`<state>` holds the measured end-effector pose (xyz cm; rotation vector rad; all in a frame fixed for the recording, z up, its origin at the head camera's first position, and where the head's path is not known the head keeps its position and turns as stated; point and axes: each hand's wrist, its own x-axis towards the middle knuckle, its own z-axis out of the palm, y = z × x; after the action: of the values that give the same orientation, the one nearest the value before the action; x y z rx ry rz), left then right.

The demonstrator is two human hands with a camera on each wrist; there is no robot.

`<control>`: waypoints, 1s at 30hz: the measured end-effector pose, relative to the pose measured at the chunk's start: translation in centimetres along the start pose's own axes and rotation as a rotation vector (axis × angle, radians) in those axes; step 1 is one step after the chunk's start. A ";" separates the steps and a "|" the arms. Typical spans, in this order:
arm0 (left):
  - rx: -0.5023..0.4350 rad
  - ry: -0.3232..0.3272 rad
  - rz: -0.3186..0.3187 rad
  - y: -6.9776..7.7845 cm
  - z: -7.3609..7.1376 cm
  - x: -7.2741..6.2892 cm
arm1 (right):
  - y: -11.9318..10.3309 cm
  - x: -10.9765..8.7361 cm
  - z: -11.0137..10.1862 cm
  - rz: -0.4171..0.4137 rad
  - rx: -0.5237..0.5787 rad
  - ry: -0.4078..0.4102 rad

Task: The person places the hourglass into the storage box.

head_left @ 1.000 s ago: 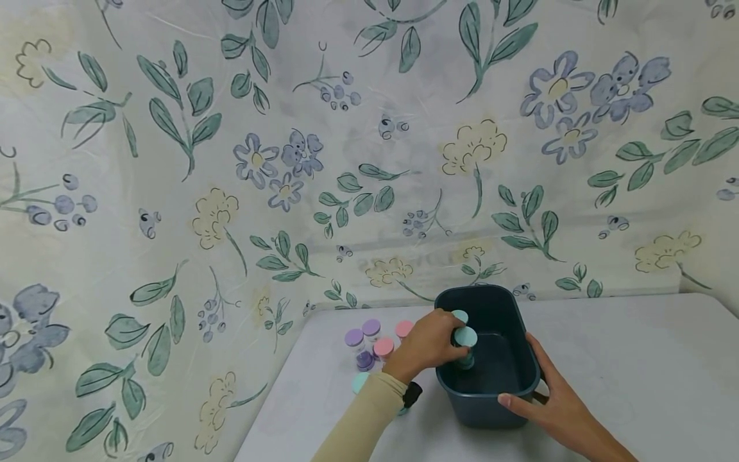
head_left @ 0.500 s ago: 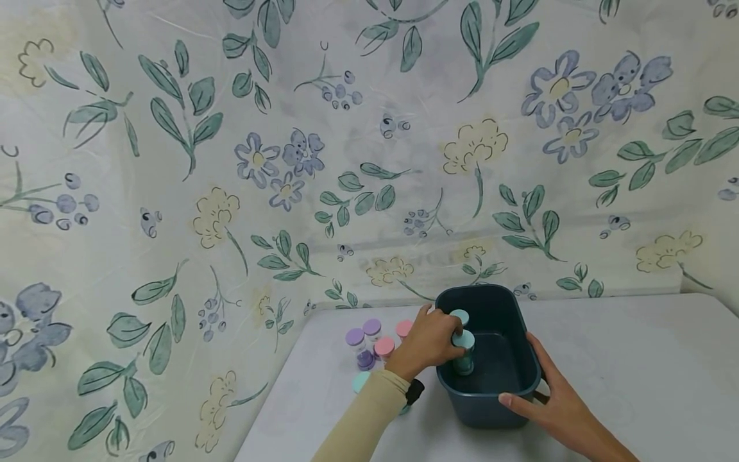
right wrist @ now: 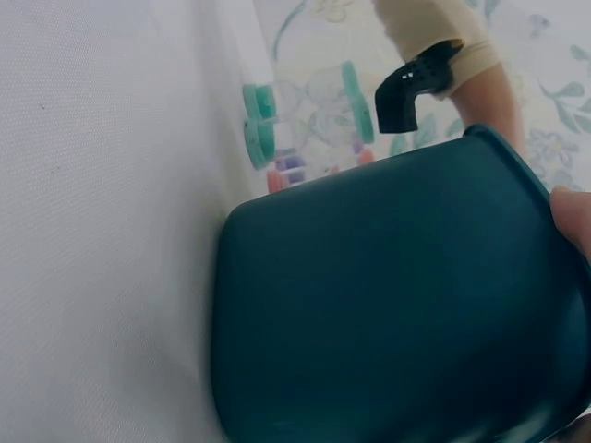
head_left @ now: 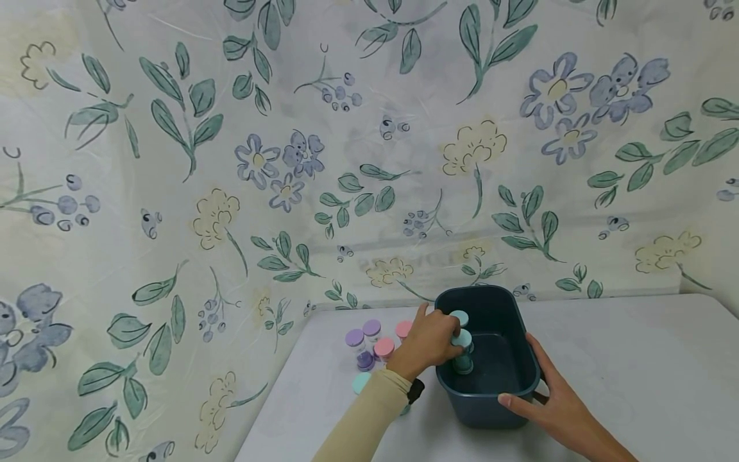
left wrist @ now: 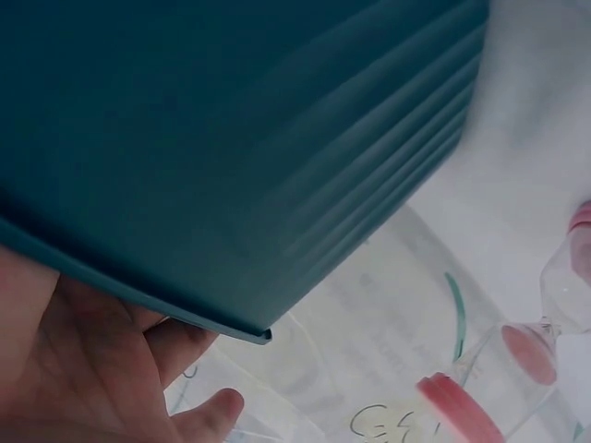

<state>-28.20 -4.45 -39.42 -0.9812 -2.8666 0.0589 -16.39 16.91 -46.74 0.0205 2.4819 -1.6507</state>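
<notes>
In the head view, a dark teal plastic bin [head_left: 485,412] stands on the table. My left hand [head_left: 426,343] reaches over its left rim. Thumb and fingers pinch the light teal cap of a sand timer [head_left: 464,363], which is upright inside the bin. Just behind it, also in the bin, a second teal-capped sand timer [head_left: 460,316] is partly covered by the hand. At the bin's right end, my right hand [head_left: 557,407] grips the bin, thumb by the rim and fingers along the outside. The left wrist view shows the bin wall [left wrist: 240,148] hiding the fingertips.
Left of the bin stand several more sand timers, with purple [head_left: 355,337], pink [head_left: 384,347] and teal [head_left: 360,383] caps, partly behind my left forearm. A floral sheet [head_left: 369,192] hangs behind the white table [head_left: 635,359].
My left hand has shifted the pinched sand timer slightly left, toward the bin's left wall, and one finger has lifted. The right hand and the bin have stayed put.
</notes>
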 end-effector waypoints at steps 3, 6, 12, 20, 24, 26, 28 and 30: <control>0.006 0.001 0.001 0.0 0.0 0.0 | 0.0 0.0 0.0 0.000 -0.001 0.001; 0.007 0.004 0.004 0.0 0.0 0.1 | -0.1 0.0 0.0 0.001 -0.001 0.003; 0.005 0.007 0.009 0.1 0.0 0.0 | -0.1 0.1 0.0 0.006 0.001 0.004; -0.051 0.094 0.061 -0.8 -0.3 -0.8 | 0.2 0.3 0.2 0.016 -0.003 0.006; -0.201 0.141 0.035 -1.9 -1.3 -1.8 | 0.2 0.3 0.2 0.024 -0.006 0.004; -0.286 0.146 -0.006 -2.5 -2.2 -2.4 | 0.2 0.3 0.2 0.021 -0.007 0.005; -0.374 0.151 -0.046 -3.1 -3.1 -3.1 | 0.2 0.2 0.1 0.018 -0.005 0.007; -0.455 0.161 -0.076 -3.8 -3.8 -3.9 | 0.2 0.2 0.1 0.012 -0.003 0.007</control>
<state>-27.03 -9.83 -35.71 -0.8866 -2.8158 -0.6724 -16.55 16.91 -46.98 0.0407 2.4847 -1.6445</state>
